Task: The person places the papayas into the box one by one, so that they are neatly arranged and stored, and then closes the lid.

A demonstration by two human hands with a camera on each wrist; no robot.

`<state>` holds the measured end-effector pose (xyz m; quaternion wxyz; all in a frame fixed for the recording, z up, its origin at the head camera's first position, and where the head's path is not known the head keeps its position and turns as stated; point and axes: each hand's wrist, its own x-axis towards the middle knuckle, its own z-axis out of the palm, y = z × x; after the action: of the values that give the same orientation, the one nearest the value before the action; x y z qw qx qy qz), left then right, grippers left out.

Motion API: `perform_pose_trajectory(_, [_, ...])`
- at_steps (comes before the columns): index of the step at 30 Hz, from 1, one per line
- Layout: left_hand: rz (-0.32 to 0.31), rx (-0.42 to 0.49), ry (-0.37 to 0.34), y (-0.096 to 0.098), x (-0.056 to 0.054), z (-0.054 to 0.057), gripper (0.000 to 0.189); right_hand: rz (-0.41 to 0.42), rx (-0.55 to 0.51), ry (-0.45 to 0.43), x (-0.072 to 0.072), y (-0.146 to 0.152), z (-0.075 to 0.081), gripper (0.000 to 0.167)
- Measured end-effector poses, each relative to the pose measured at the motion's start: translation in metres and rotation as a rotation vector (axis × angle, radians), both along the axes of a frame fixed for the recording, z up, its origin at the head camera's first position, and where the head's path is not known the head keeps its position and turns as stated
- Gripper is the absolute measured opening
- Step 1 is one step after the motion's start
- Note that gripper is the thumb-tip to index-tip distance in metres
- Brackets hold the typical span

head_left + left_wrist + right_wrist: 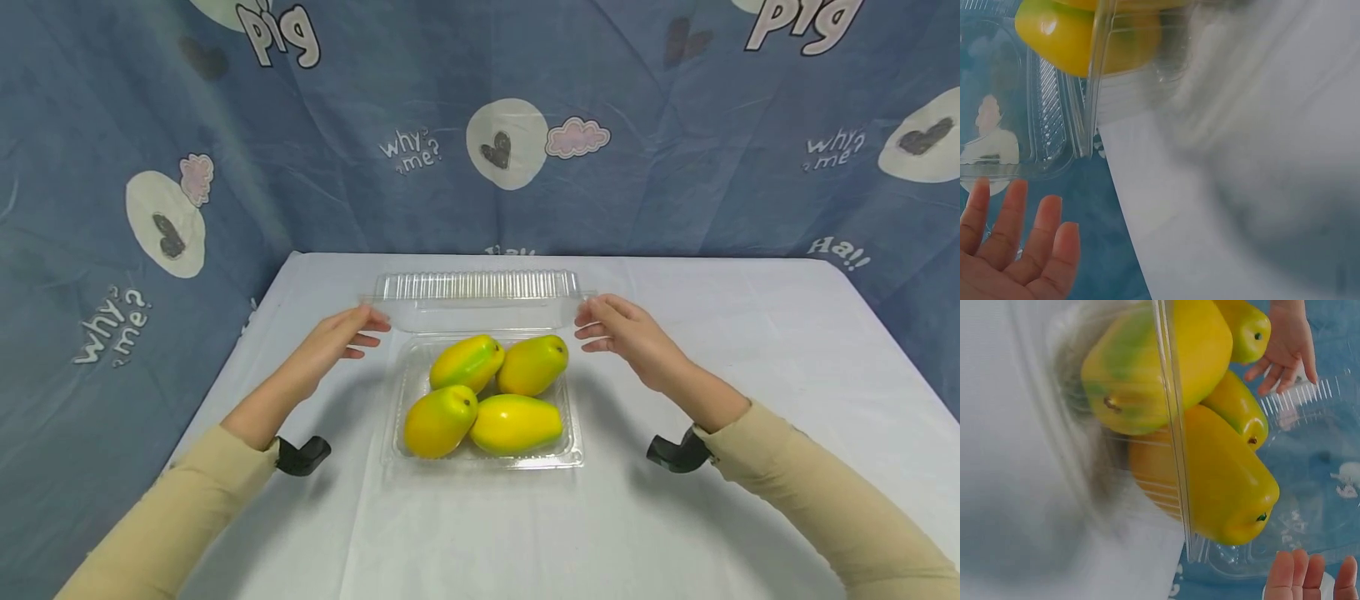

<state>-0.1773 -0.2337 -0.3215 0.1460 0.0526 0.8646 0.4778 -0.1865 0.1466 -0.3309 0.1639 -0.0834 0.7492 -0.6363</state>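
Several yellow-green papayas [516, 425] lie in the base of a clear plastic clamshell box [576, 460]. Its ribbed, see-through lid [480, 315] is raised at the far side. At the lid's left edge is my left hand [337, 340], fingers stretched toward it. My right hand [622, 337] stands at the right edge, fingers also extended. In the left wrist view the fingertips [1015, 187] reach the lid's rim, and in the right wrist view the other fingertips [1282, 559] are close to it. Whether either hand touches the plastic I cannot tell.
A white cloth covers the table [465, 533]. Behind it and on the left hangs a blue printed curtain [637, 200]. A black wrist mount [303, 457] sits on the left cuff, another mount [678, 452] on the right.
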Motion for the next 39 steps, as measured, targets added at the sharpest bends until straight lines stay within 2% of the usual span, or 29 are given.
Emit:
perform_pose_trajectory(10, [0.003, 0.036, 0.041, -0.001, 0.018, -0.012, 0.059, 0.026, 0.096, 0.038, 0.015, 0.006, -0.007, 0.048])
perform_pose_trajectory(18, [0.037, 0.042, 0.026, 0.001, 0.032, -0.023, 0.062, 0.044, 0.124, 0.022, 0.028, 0.01, -0.012, 0.052])
perform_pose_trajectory(27, [-0.046, 0.133, 0.107, -0.002, 0.046, -0.041, 0.05, 0.072, 0.085, 0.031, 0.049, 0.012, -0.026, 0.043])
perform_pose_trajectory(31, [-0.07, 0.159, 0.117, -0.002, 0.053, -0.046, 0.047, 0.079, 0.042, 0.021, 0.058, 0.012, -0.032, 0.041])
perform_pose_trajectory(35, [-0.096, 0.145, 0.12, -0.003, 0.059, -0.048, 0.045, 0.081, 0.048, 0.001, 0.065, 0.012, -0.036, 0.041])
perform_pose_trajectory(39, [-0.095, 0.081, 0.117, -0.003, 0.063, -0.05, 0.045, 0.088, 0.049, -0.006, 0.07, 0.012, -0.04, 0.042])
